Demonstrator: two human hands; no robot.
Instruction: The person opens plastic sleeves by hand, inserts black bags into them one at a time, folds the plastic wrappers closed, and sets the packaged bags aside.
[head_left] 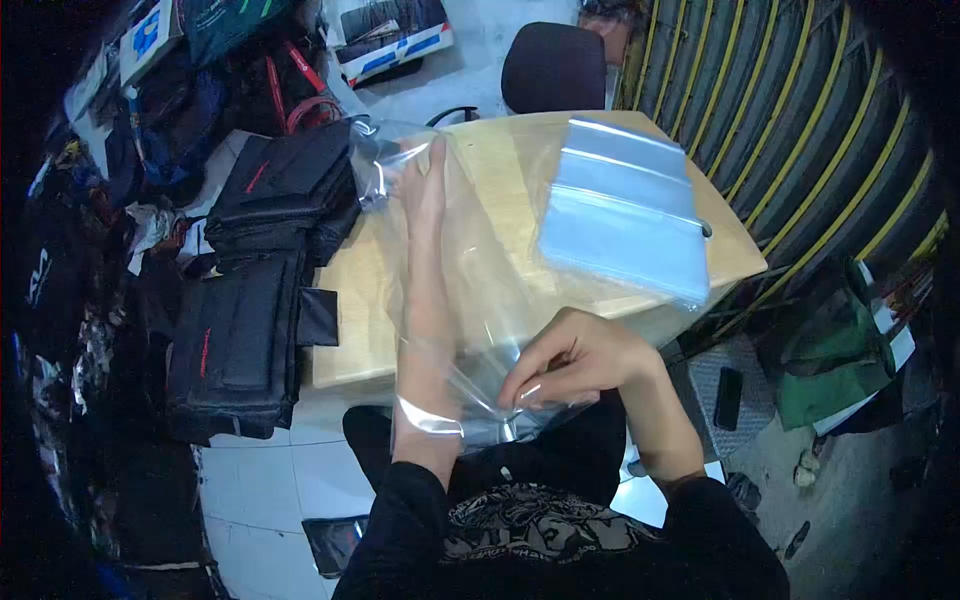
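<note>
A large clear plastic bag (490, 270) is drawn over my left forearm above the wooden table. Inside it, near the far end, is my left hand (422, 185), thumb stretched forward and fingers partly blurred by the plastic's shine; it appears to hold nothing. My right hand (580, 360) pinches the bag's near edge between thumb and fingers, in front of my body. Just left of my left hand lies a stack of black fabric bags (290, 180) with red lettering. To the right, a stack of clear plastic bags (625, 210) rests on the table.
The light wooden table (360, 320) has rounded corners. More black fabric bags (235, 340) are piled at its left side. A dark chair (555, 68) stands behind it, black hoses with yellow stripes (780, 130) at the right. A phone (728, 398) and a green bag (835, 350) are lower right.
</note>
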